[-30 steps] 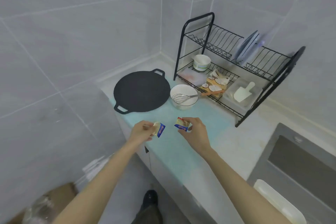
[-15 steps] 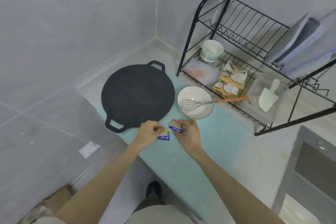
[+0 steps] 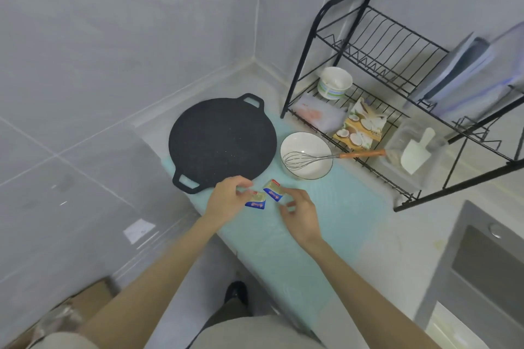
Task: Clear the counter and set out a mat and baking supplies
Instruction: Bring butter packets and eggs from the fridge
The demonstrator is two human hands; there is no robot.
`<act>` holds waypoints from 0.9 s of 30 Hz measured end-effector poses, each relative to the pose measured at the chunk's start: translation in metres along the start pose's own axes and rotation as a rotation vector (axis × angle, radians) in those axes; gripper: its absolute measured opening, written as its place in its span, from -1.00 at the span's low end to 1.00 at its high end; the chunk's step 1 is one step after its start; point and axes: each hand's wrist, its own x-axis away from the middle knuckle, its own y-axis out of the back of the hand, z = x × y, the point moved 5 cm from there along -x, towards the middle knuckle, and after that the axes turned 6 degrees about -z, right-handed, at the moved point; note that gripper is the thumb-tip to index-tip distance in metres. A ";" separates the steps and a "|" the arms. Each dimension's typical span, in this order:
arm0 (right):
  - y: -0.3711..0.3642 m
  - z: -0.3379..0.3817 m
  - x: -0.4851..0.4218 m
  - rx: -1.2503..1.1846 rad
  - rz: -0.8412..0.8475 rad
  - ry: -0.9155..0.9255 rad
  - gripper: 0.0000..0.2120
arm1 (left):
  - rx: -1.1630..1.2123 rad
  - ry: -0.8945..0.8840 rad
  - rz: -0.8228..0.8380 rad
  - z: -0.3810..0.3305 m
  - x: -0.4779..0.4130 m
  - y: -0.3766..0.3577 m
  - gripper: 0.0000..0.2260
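Holding anything rn? — obs

Yep. My left hand [image 3: 229, 198] pinches the left sachet [image 3: 256, 203] by its edge, thumb & fingertips curled on it. Sachet's low on the teal mat [image 3: 354, 207], blue end toward me. — me

And the R side? — obs

My right hand [image 3: 301, 212] is curled, narrow, w/ the index tip at the edge of the right sachet [image 3: 273, 191]. That one's tilted up, just beside the left sachet. Can't tell if I'm pinching it or only touching. — me

Where's that vs. the rest? — obs

Both sachets are at the mat's left-middle part, just in front of the black griddle pan [image 3: 222, 142] & the white bowl [image 3: 306, 154]. Pan sits on the mat's far end, one loop handle toward me. Whisk [image 3: 307, 160] lies in the bowl, wire end inside, orange handle out to the R over the front edge of the dish rack [image 3: 368, 45]. — me

Rack contents? — obs

Lower tier: small striped bowl [image 3: 334, 85], frosted pouch [image 3: 320, 116], coconut-print packet [image 3: 360, 127], clear tub [image 3: 397, 139] w/ a white scoop [image 3: 416, 150] in it. Upper tier: flat boards [image 3: 465, 71] on edge, blurred. Sink [image 3: 482, 263] is at the far R of the counter [image 3: 411, 235]. — me
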 end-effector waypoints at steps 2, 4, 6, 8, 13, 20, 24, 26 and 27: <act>0.009 0.003 0.012 -0.007 -0.004 0.042 -0.63 | 0.010 -0.008 -0.005 -0.005 0.014 0.006 -0.81; 0.016 0.007 0.021 -0.017 -0.003 0.074 -0.62 | 0.005 -0.021 -0.004 -0.010 0.030 0.013 -0.80; 0.024 0.011 0.036 -0.031 0.014 0.103 -0.63 | 0.021 -0.018 -0.038 -0.012 0.052 0.018 -0.80; 0.031 0.015 0.055 -0.031 0.044 0.161 -0.64 | 0.050 -0.010 -0.078 -0.013 0.079 0.024 -0.79; 0.049 0.023 0.104 -0.054 0.119 0.293 -0.67 | 0.095 -0.019 -0.221 -0.012 0.156 0.038 -0.80; 0.077 0.048 0.213 -0.102 0.281 0.529 -0.67 | 0.152 0.049 -0.427 -0.013 0.315 0.058 -0.80; 0.083 0.069 0.283 -0.121 0.380 0.674 -0.66 | 0.153 0.097 -0.566 -0.014 0.412 0.075 -0.79; 0.082 0.081 0.322 -0.126 0.432 0.751 -0.67 | 0.140 0.128 -0.646 -0.014 0.467 0.086 -0.77; 0.082 0.086 0.337 -0.138 0.454 0.778 -0.68 | 0.138 0.139 -0.677 -0.015 0.489 0.091 -0.76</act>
